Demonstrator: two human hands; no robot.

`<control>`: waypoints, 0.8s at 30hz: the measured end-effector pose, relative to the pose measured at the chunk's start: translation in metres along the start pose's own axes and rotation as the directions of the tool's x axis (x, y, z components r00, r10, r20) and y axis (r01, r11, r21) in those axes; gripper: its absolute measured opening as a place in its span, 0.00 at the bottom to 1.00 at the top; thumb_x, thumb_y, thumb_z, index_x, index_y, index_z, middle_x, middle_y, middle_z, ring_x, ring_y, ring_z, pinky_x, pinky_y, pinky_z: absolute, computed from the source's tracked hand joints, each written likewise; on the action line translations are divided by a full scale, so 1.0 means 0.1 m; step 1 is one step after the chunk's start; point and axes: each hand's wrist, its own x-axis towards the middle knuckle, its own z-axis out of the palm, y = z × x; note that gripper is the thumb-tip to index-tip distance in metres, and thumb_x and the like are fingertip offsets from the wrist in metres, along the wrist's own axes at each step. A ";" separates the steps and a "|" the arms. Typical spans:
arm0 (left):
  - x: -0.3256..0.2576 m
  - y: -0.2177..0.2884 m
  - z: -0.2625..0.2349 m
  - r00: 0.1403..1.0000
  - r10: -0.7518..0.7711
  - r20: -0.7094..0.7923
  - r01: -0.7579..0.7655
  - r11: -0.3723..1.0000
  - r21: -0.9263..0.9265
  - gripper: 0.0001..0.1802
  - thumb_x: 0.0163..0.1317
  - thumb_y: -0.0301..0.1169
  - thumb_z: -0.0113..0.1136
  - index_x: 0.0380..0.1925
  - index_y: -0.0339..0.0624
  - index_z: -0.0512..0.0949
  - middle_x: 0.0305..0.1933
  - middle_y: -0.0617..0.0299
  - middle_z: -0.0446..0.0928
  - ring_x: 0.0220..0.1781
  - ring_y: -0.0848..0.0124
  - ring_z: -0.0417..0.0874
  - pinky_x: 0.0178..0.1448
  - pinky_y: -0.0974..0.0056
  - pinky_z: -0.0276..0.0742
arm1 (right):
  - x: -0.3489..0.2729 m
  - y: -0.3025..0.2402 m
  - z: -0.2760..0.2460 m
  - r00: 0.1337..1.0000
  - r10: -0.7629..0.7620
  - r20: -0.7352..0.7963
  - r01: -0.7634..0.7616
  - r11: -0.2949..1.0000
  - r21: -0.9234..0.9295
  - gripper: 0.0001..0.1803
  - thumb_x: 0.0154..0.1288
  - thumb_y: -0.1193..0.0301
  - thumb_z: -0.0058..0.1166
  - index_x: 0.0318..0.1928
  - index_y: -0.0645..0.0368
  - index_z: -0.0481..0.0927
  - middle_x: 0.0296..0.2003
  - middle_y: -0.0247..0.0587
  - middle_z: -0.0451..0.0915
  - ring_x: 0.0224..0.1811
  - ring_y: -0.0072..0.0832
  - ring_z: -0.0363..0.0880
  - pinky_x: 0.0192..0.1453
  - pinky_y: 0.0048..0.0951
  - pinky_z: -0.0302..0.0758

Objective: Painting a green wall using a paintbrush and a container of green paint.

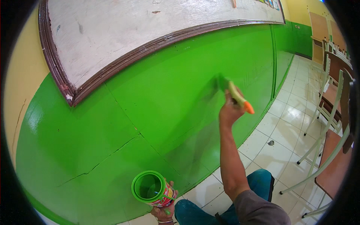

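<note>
My right hand (231,110) is closed round the handle of a paintbrush (237,95), pale yellow with an orange end. The green-covered bristles are at the green wall (165,82), blurred by motion. Low in front of me, my left hand (165,212) grips a paint can (165,197) from below and its right side. The can has a green-smeared rim and a colourful label, is tilted toward me, and holds green paint inside. Green smears mark the left fingers. Part of that hand is hidden behind the can.
Above the green area hangs a whitish board (123,33) with a brown wooden frame (123,67). A crack (101,162) runs across the lower wall. White floor tiles (281,150) lie to the right, with several chairs (333,157) along the right edge. A small dark spot (270,143) marks one tile.
</note>
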 end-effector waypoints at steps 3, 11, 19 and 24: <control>-0.03 0.08 0.06 1.000 0.008 0.026 -0.010 0.999 0.041 0.63 0.35 0.41 0.81 0.75 0.51 0.56 0.77 0.49 0.58 0.76 0.42 0.59 0.72 0.36 0.66 | -0.62 -0.43 0.06 0.884 -0.369 0.287 0.393 0.919 -0.029 0.12 0.57 0.79 0.66 0.44 0.63 0.84 0.41 0.48 0.86 0.41 0.39 0.85 0.45 0.37 0.81; -0.09 0.11 -0.04 0.999 0.053 0.009 -0.053 0.998 0.041 0.63 0.33 0.38 0.81 0.74 0.51 0.58 0.74 0.49 0.62 0.76 0.42 0.60 0.71 0.35 0.67 | -1.59 -1.68 -0.04 0.656 -0.316 0.685 -0.027 0.898 0.440 0.15 0.53 0.78 0.66 0.44 0.62 0.84 0.40 0.49 0.86 0.37 0.42 0.84 0.39 0.37 0.81; -0.08 0.14 0.00 0.997 0.073 0.014 -0.074 0.994 0.076 0.64 0.33 0.40 0.81 0.74 0.49 0.57 0.75 0.47 0.61 0.75 0.42 0.61 0.71 0.36 0.68 | -0.52 -0.56 0.08 0.723 0.485 0.493 -0.613 0.779 0.132 0.18 0.57 0.76 0.69 0.46 0.71 0.81 0.40 0.47 0.84 0.41 0.33 0.84 0.48 0.33 0.81; 0.00 0.09 -0.14 0.999 0.027 0.039 -0.030 0.996 0.081 0.61 0.35 0.40 0.81 0.73 0.49 0.59 0.74 0.48 0.62 0.75 0.43 0.62 0.71 0.37 0.68 | 0.35 0.41 -0.15 0.781 0.520 0.348 -0.596 0.786 0.165 0.16 0.56 0.77 0.69 0.43 0.72 0.81 0.38 0.48 0.84 0.37 0.32 0.83 0.44 0.33 0.83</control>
